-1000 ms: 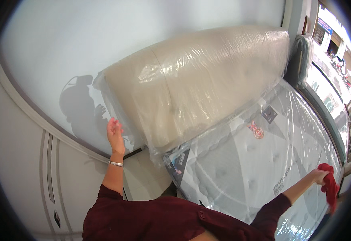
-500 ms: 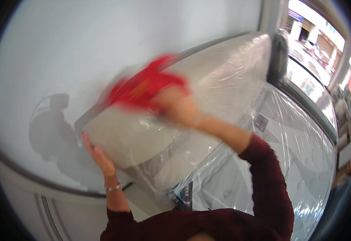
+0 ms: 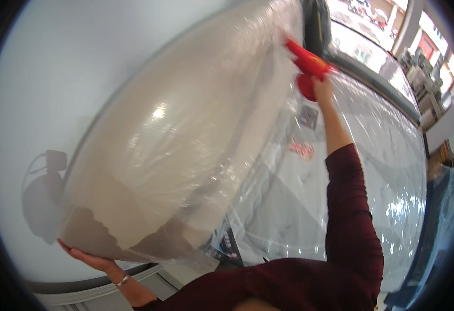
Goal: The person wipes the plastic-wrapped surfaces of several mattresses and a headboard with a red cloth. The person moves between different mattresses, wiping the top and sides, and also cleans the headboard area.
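Note:
A large beige slab (image 3: 185, 119), wrapped in clear plastic, leans against the pale wall; whether it is a mattress or a headboard I cannot tell. Against its lower left edge rests my left hand (image 3: 89, 259), fingers stretched out and the thumb side partly hidden. My right hand (image 3: 324, 89) is closed round a red cloth (image 3: 310, 63), which reaches toward the slab's upper right end and is slightly blurred. Under my right arm lies a plastic-covered grey-white mattress (image 3: 289, 207) with a small red-patterned mark (image 3: 302, 150) and a grey label (image 3: 308, 116).
A white wall (image 3: 56, 78) fills the left side and carries shadows. Beyond the mattress at upper right run a dark padded edge (image 3: 372, 80) and bright window glass. A dark printed card (image 3: 229, 246) lies near my body. Blue plastic-wrapped material (image 3: 439, 217) stands far right.
My right hand has swept the red cloth from the slab's upper left edge to its far right end. The slab now appears larger, and my left hand appears lower and further left.

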`<state>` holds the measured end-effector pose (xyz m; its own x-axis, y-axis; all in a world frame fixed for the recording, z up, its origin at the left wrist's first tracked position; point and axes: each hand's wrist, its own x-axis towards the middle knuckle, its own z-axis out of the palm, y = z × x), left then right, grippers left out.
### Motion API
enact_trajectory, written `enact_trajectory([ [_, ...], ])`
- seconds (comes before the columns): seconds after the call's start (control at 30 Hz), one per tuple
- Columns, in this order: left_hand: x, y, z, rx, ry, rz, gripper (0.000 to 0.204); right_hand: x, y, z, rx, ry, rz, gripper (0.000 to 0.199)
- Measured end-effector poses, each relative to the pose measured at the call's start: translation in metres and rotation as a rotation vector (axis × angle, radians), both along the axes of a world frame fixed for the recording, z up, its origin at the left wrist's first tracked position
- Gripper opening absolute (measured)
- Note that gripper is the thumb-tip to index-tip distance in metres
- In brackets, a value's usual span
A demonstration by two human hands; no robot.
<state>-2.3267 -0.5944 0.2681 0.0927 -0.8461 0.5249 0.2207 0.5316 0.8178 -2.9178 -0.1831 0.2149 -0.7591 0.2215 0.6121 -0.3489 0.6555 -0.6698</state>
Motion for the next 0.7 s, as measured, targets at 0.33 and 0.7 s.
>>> enact_trajectory([
  [0.33, 0.021, 0.007, -0.002, -0.014, -0.337, 0.204, 0.043, 0.007, 0.353, -0.172, 0.084, 0.014, -0.785, 0.039],
  [0.7, 0.029, -0.005, 0.005, -0.01, -0.266, 0.427, 0.034, 0.461, -0.053, -0.337, 0.359, -1.086, 2.508, 0.042],
])
